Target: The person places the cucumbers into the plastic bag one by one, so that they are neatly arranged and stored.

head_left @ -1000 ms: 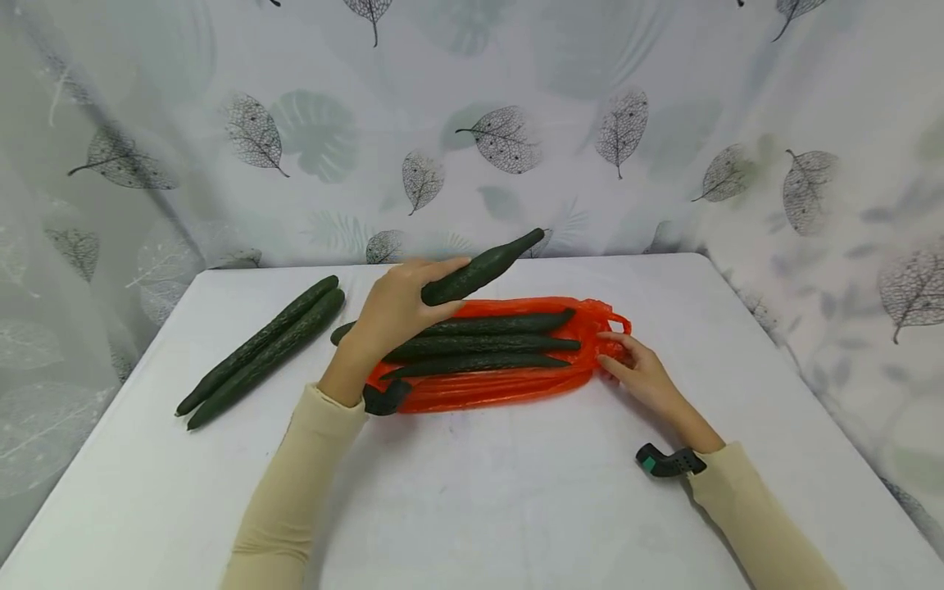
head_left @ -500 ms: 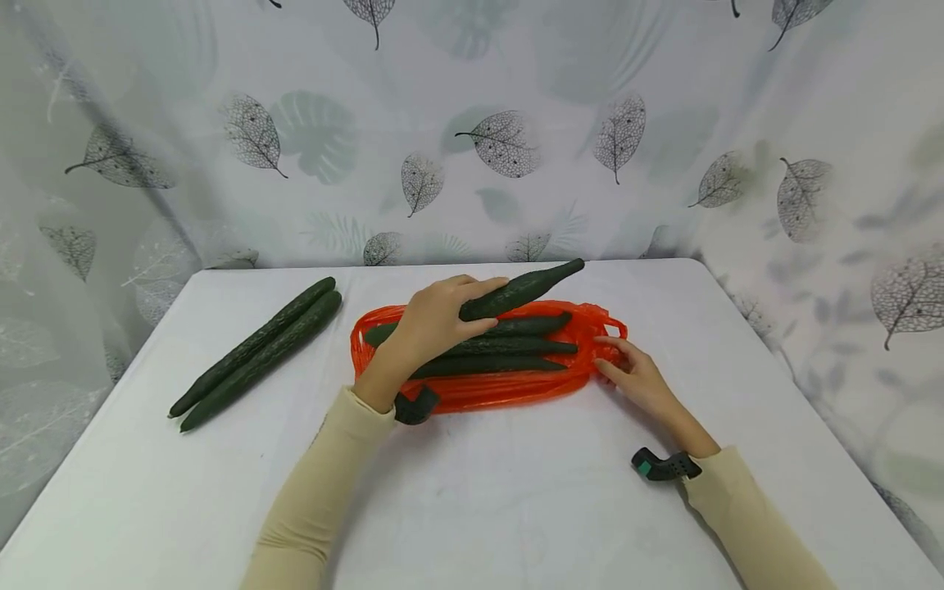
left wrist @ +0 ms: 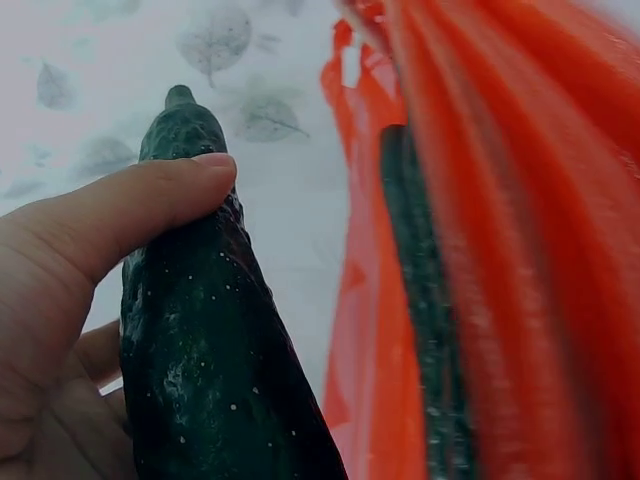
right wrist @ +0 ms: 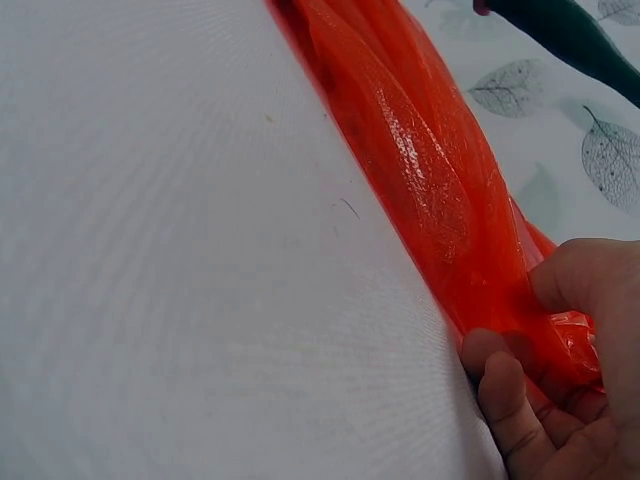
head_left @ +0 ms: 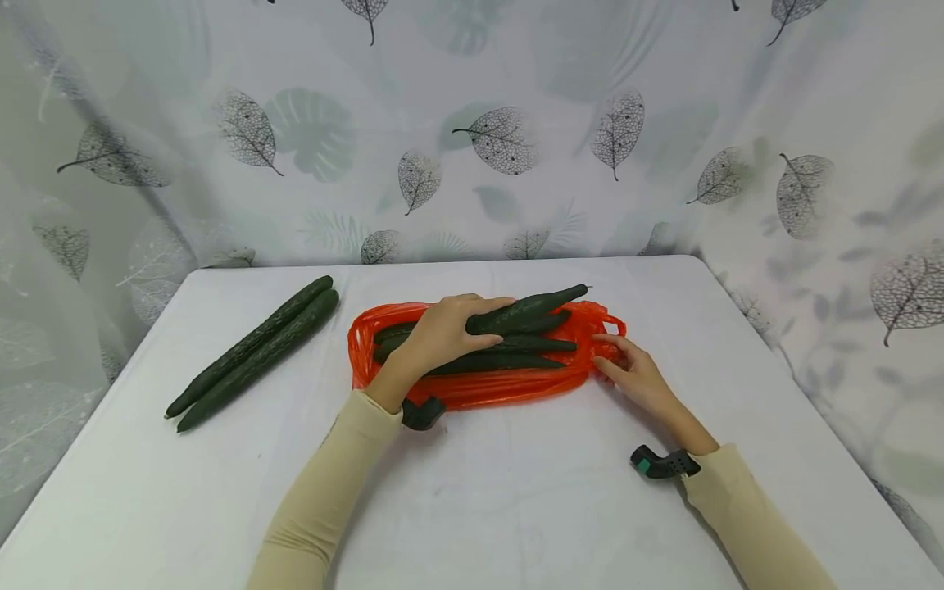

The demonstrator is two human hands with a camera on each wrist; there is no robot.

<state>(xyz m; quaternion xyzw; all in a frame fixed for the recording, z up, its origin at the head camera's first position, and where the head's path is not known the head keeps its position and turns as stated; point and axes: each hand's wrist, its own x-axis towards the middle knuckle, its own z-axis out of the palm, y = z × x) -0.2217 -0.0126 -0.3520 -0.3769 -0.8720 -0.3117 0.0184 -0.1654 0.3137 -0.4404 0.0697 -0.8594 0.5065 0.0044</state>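
My left hand (head_left: 442, 332) grips a dark green cucumber (head_left: 529, 310) by its left part, low over the red plastic bag (head_left: 501, 398). In the left wrist view the thumb lies across this cucumber (left wrist: 215, 350). Several cucumbers (head_left: 516, 343) lie side by side in the bag, partly hidden by the left hand. At the bag's right end, beside its handle loop, my right hand (head_left: 640, 378) holds the plastic. The right wrist view has the thumb and fingertips pinching the gathered red bag (right wrist: 420, 180).
Two more cucumbers (head_left: 258, 356) lie together, slanting, on the left of the white-covered table (head_left: 501, 500). A leaf-patterned cloth (head_left: 516, 205) hangs behind the table and at its sides.
My left hand has carried the cucumber to the right and lowered it over the bag, above the other cucumbers. The right hand keeps its place at the bag's end.
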